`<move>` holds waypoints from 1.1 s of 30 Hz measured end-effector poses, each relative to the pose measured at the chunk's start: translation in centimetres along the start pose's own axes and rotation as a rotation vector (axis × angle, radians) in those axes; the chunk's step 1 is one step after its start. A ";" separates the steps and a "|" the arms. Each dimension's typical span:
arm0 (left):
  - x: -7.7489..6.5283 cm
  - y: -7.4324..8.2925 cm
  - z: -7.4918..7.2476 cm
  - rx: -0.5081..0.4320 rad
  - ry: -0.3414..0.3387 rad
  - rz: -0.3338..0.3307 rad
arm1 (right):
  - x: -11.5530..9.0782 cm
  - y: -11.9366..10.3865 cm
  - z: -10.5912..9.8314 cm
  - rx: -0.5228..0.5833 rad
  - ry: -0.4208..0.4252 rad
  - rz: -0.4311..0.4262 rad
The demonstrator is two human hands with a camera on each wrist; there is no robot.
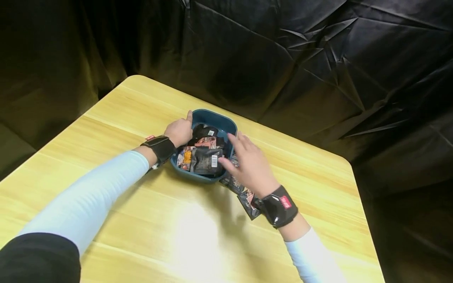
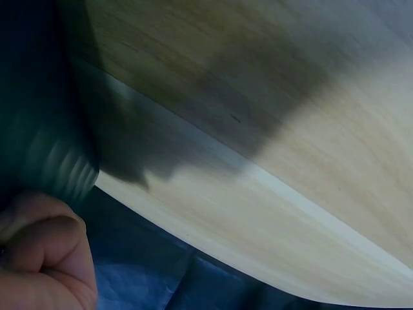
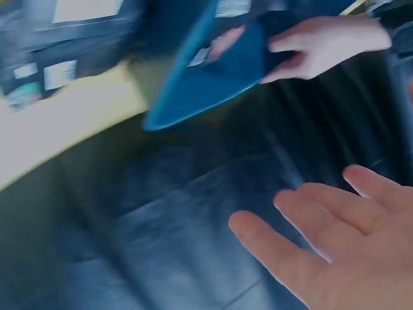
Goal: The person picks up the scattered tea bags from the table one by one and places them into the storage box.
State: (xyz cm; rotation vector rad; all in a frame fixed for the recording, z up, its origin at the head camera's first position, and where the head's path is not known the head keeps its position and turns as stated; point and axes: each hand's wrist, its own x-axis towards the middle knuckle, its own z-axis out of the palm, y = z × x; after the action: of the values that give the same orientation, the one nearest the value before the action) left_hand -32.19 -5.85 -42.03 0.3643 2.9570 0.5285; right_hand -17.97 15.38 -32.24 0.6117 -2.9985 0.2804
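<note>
A dark blue plastic bin (image 1: 198, 177) stands on the table, holding several small black foil packets (image 1: 207, 160), some with food pictures or white barcode labels. My left hand (image 1: 179, 131) grips the bin's left rim; its curled fingers (image 2: 48, 242) show outside the wall in the left wrist view. Beside the right rim, my right hand (image 1: 253, 163) hovers with fingers spread and nothing in them. Partly hidden beneath it, more black packets (image 1: 249, 204) lie on the table against the bin's right side. In the right wrist view its palm and straight fingers (image 3: 310, 223) show.
The wooden table (image 1: 141, 220) has rounded far corners, and its back edge runs close behind the bin. Black sheeting (image 1: 283, 59) hangs behind and around it. Both wrists wear black bands (image 1: 279, 206).
</note>
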 end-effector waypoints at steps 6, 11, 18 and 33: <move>0.2 0.3 -0.2 -0.003 -0.003 -0.001 | -4.1 6.0 1.4 0.019 -0.117 0.205; 0.3 0.4 -0.3 -0.015 -0.007 -0.001 | -7.0 10.0 4.6 0.086 -0.368 0.353; 0.1 0.3 -0.2 -0.016 0.003 -0.001 | -7.2 11.5 7.8 0.063 -0.258 0.338; 0.0 0.4 -0.3 -0.022 -0.010 -0.013 | -3.1 8.4 2.0 -0.048 0.118 0.259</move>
State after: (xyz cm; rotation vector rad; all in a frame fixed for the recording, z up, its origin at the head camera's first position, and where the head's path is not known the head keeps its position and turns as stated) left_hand -32.13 -5.60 -41.64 0.3436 2.9389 0.5559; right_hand -18.52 23.75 -35.88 0.1934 -2.9559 0.2477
